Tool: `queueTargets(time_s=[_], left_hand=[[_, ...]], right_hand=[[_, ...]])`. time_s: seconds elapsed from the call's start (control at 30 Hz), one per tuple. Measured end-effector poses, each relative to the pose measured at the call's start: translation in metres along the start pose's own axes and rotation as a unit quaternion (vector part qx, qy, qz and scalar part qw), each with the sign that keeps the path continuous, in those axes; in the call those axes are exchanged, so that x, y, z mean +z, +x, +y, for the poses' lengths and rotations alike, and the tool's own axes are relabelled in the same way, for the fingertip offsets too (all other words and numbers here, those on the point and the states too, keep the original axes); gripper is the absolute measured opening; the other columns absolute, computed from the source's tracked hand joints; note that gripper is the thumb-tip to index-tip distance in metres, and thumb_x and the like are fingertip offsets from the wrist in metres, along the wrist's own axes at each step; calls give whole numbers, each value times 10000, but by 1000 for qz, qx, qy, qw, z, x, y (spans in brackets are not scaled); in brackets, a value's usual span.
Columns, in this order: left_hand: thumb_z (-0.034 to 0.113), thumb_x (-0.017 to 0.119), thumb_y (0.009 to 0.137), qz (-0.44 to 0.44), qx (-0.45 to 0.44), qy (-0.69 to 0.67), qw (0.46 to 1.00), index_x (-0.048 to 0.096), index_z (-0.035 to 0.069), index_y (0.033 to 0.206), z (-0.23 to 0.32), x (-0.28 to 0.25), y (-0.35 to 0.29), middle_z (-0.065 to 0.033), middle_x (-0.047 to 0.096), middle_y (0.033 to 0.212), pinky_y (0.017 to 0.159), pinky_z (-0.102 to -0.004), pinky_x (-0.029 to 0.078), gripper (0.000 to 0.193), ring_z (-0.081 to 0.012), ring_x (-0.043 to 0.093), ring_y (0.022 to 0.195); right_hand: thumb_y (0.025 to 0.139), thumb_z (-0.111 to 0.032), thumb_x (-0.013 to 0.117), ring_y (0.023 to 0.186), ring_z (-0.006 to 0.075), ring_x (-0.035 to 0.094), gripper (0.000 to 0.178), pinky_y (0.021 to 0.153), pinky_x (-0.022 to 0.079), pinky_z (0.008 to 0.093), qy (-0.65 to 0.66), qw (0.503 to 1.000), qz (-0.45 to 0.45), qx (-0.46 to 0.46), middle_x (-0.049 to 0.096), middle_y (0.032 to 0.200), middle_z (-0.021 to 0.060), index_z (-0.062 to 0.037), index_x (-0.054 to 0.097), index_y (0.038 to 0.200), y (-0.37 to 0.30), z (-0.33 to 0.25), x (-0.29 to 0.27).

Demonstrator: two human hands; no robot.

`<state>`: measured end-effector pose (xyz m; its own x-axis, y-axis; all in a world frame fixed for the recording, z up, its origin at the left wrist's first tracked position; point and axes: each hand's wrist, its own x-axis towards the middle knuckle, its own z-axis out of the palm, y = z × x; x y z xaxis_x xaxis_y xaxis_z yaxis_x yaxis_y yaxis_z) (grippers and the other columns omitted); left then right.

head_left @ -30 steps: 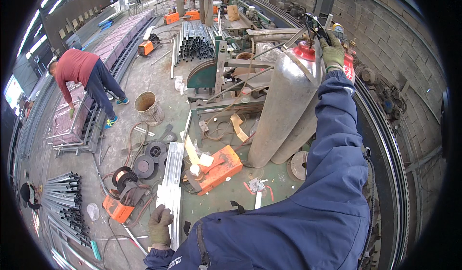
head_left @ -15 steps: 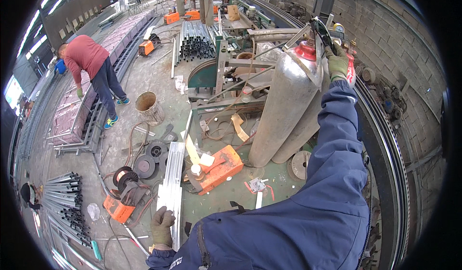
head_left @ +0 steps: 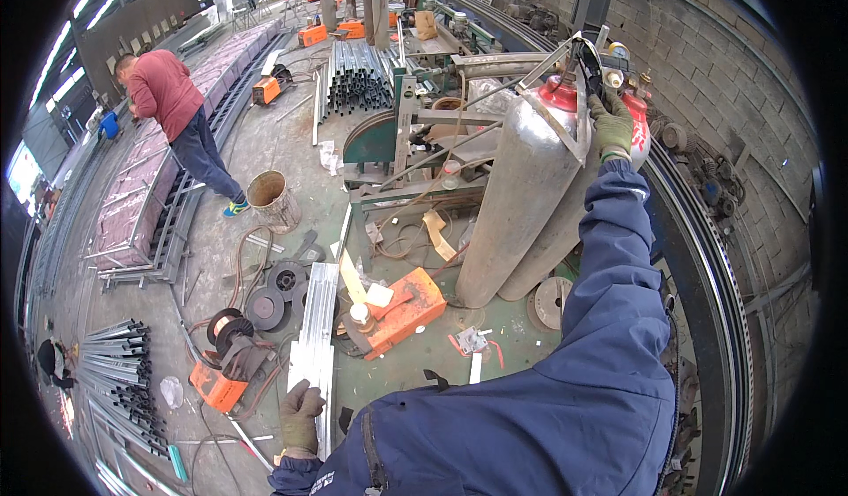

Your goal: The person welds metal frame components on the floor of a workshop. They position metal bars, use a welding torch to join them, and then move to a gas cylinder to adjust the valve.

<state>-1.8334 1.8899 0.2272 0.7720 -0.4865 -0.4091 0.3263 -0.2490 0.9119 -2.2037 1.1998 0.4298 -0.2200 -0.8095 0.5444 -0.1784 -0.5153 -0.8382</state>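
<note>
Beside gas cylinder point(head_left: 521, 196), orange machine point(head_left: 402, 310)

A green-grey concrete floor point(head_left: 530, 341) is seen, littered: an orange machine point(head_left: 402, 310) at centre, a rusty bucket point(head_left: 269, 200) at ten o'clock, wire spools point(head_left: 265, 306) and steel profiles point(head_left: 115, 377) at eight o'clock.
</note>
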Motion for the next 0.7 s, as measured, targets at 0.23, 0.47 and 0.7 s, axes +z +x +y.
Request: queueTargets(time_s=[0.23,0.47,0.7], left_hand=[[150,721,962,-12,-2,12,1000,607,-37,1318,-4,-3,4,-113,716,1042,715,-286,553,418,-160,676,817],[160,738,948,-16,-7,0,1000,605,-33,1333,-6,-1,6,-89,715,1032,725,-281,549,450,-152,672,811],[160,747,940,-10,-18,1,1000,610,-29,1324,-7,-1,5,-79,710,1028,721,-276,547,450,-143,667,803]], right_hand=[[913,-180,801,1032,194,727,448,914,555,330,-56,985,92,-137,765,1186,113,-26,693,1319,-8,-26,3],[925,-283,761,1181,310,682,423,985,535,417,-222,929,174,-239,726,1255,144,-113,711,1310,2,-41,4],[905,-320,746,1117,328,676,408,911,549,454,-421,831,205,-299,710,1176,135,-158,718,1278,-19,-68,1]])
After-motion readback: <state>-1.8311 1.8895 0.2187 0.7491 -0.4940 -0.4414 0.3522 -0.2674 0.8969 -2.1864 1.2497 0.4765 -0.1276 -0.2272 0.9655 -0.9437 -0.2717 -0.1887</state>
